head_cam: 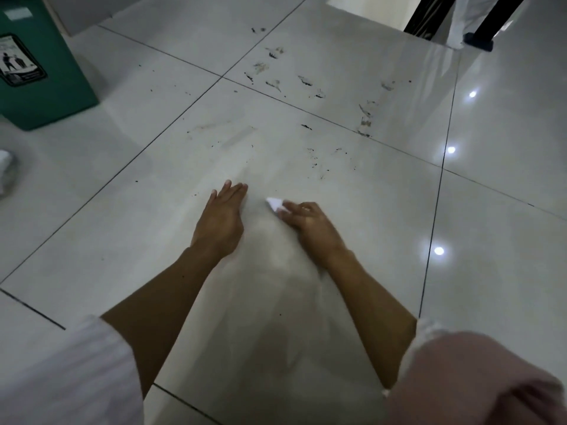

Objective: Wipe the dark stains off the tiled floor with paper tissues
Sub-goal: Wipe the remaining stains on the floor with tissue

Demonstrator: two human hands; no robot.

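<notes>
- Nearest the lens: white sleeve (70,372) at lower left, pushed up above the forearm; pinkish cloth (478,381) at lower right, over a second white cuff.
- Far left, upper corner: green bin (46,75) standing on the floor. Its face carries a black-bordered sticker (20,61) with small figures and lines of print; print too blurred to read. A pale label higher up is also illegible.
- Left edge, mid-height: a white object, cut off by the frame, cannot be identified.
- Left hand (222,219): palm down on the tiled floor (337,240), fingers straight and held together, thumb apart to the left. Holds nothing.
- Paper tissue (275,204): small, white, folded to a point, on the same tile just right of the left hand's fingertips, not touching that hand.
- Right hand (310,223): fingers curled, pinching the near end of the tissue, which sticks out toward the upper left. Whether the tissue touches the tile cannot be told.
- Dark stains (306,84): smears and specks across the tiles beyond both hands, densest near the grout crossing and along the line running right; fainter specks (316,154) closer in, ahead of the tissue.
- Upper right: black furniture legs (491,23) with white fabric between them.
- Right side: three bright lamp reflections on glossy tile.
</notes>
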